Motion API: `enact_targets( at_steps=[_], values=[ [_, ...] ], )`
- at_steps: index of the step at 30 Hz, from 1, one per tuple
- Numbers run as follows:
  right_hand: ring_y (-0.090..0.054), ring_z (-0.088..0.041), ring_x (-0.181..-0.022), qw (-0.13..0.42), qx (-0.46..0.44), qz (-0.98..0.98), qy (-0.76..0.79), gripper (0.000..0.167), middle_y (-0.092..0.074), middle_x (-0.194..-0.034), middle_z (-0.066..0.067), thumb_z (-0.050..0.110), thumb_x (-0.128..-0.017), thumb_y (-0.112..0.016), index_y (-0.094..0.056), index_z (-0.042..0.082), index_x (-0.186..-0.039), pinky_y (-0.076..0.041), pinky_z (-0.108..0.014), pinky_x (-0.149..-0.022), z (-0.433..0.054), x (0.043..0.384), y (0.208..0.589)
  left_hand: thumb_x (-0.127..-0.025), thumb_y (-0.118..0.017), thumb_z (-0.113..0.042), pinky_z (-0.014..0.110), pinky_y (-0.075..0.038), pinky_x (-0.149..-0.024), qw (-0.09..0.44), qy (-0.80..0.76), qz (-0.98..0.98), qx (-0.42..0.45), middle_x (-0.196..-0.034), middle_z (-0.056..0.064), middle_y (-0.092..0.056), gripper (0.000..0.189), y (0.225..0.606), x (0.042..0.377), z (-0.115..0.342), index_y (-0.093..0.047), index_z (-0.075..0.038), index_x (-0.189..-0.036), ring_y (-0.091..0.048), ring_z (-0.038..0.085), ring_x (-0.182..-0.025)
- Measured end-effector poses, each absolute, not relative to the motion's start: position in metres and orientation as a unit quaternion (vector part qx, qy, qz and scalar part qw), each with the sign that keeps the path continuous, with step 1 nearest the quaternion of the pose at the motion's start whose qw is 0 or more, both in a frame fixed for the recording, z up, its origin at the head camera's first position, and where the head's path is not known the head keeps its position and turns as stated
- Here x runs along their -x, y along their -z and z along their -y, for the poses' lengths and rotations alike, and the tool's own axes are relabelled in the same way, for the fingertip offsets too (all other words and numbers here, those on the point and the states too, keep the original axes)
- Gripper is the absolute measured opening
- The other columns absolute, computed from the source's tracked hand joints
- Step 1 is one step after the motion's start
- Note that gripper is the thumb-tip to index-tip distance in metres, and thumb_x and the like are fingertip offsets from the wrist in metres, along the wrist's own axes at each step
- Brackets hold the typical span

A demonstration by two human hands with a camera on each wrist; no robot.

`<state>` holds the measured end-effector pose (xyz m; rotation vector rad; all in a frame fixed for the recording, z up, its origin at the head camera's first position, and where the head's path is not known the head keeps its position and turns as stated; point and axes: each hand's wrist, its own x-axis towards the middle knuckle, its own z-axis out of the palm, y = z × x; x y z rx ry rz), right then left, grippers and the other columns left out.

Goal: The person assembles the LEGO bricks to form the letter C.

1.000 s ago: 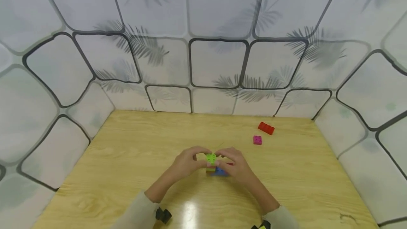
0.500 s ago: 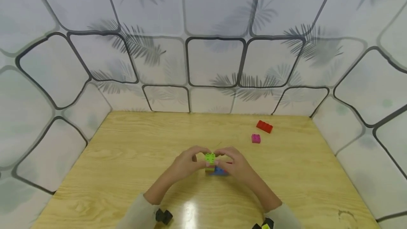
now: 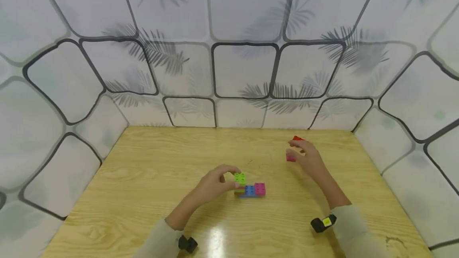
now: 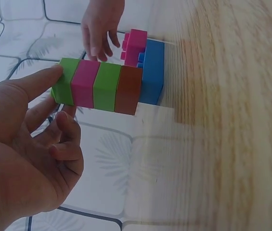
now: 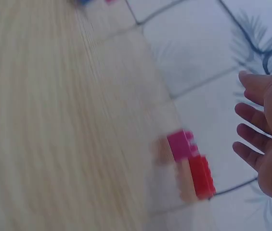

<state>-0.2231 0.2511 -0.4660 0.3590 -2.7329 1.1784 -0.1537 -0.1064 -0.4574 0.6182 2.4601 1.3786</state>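
Observation:
My left hand [image 3: 215, 183] pinches the top of a short stack of toy building bricks between thumb and fingers. In the left wrist view the stack runs from a lime green brick [image 4: 66, 81] through a pink one [image 4: 85, 84] and another green one [image 4: 107, 86] to a brown one [image 4: 128, 90]. The brown brick sits on one end of a longer blue brick [image 4: 153, 72]; a pink brick [image 4: 136, 47] stands on its other end. My right hand [image 3: 309, 158], fingers apart and holding nothing, hovers over a loose pink brick [image 5: 180, 145], which it partly hides in the head view.
A long red brick [image 5: 202, 178] lies just beyond the loose pink one, at the back right of the wooden table [image 3: 161, 150]. Patterned white walls [image 3: 244, 71] enclose the table at the back and both sides.
My right hand has left the brick stack and moved right and away from me, to above the loose pink brick. The left hand has stayed at the stack.

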Motion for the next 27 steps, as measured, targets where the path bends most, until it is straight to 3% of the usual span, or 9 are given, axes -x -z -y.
enact_targets(
  at_steps=[11,17,27],
  values=[
    [-0.044,-0.047,-0.130,0.044,-0.094,0.933,-0.344,0.054,-0.048,-0.142,-0.030,0.029,-0.103,-0.060,-0.048,-0.005,-0.144,-0.041,-0.063,-0.102,-0.308,0.268,0.483,-0.094,-0.069,-0.042,0.024,-0.043,-0.054,0.137,-0.486,-0.838,-0.208,-0.127,-0.006,-0.059,0.045,0.457,0.153,0.108,-0.061,-0.025,-0.135,-0.048,0.013,-0.070],
    [-0.045,-0.049,-0.127,0.019,-0.072,0.932,-0.356,0.057,-0.045,-0.142,-0.033,0.028,-0.103,-0.060,-0.044,-0.007,-0.145,-0.039,-0.063,-0.104,-0.314,0.280,0.495,-0.094,-0.070,-0.042,0.024,-0.043,-0.055,0.139,-0.490,-0.835,-0.208,-0.127,-0.007,-0.059,0.041,0.458,0.154,0.108,-0.062,-0.030,-0.133,-0.048,0.013,-0.071],
    [-0.046,-0.046,-0.129,0.005,-0.052,0.923,-0.381,0.056,-0.045,-0.145,-0.030,0.026,-0.103,-0.060,-0.043,-0.004,-0.147,-0.039,-0.060,-0.107,-0.314,0.294,0.512,-0.095,-0.070,-0.040,0.025,-0.046,-0.059,0.138,-0.496,-0.831,-0.212,-0.133,-0.006,-0.058,0.041,0.458,0.154,0.108,-0.062,-0.030,-0.133,-0.050,0.013,-0.075]
  ],
)
